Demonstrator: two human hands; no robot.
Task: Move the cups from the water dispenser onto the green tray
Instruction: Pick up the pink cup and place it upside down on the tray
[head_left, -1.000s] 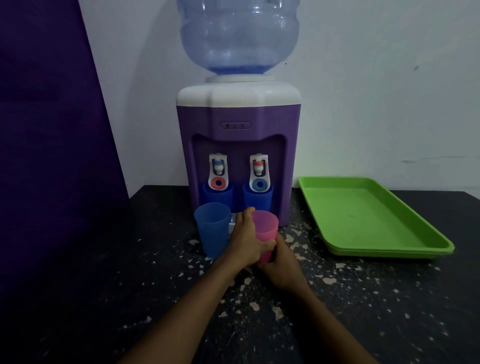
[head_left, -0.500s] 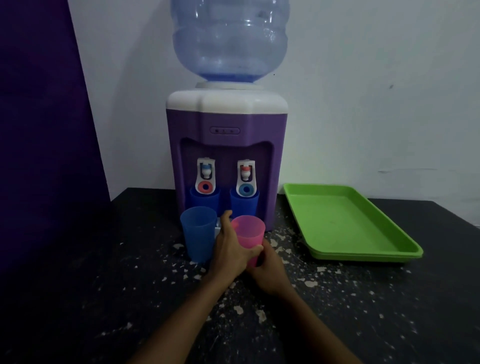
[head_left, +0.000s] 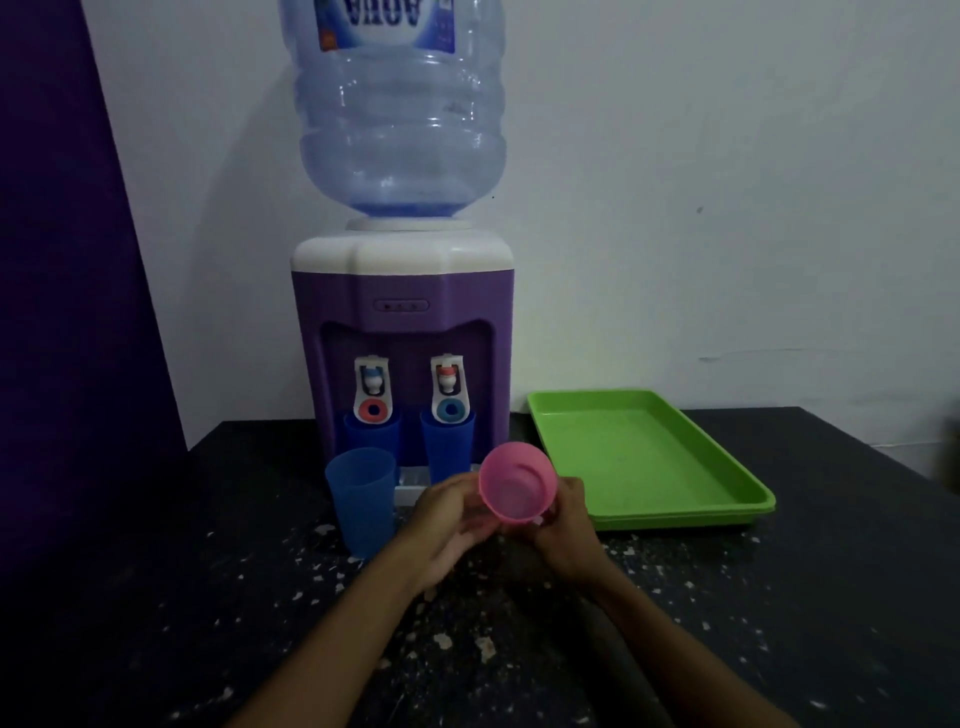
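So, pink cup (head_left: 517, 486): tipped toward the camera, gripped between left hand (head_left: 451, 519) and right hand (head_left: 563, 525), off the table.
Green tray (head_left: 675, 514): just right of the hands, bare.
Blue cup (head_left: 362, 501): standing left, near the dispenser (head_left: 402, 291).

**A plain domestic or pantry corner, dimly lit**

A small purple and white water dispenser (head_left: 402, 332) stands at the back edge of a black counter (head_left: 779, 623), right against a bare white wall (head_left: 727, 182). An inverted blue-tinted water bottle (head_left: 400, 114) with a printed label sits on top. The counter's dark coating is chipped all over, showing pale flecks. A purple panel (head_left: 67, 260) closes off the left side. Coloured plastic cups and a green tray (head_left: 644, 462) near the counter's back right part suggest a household drinks spot more than an office or shop, though the room itself stays uncertain.
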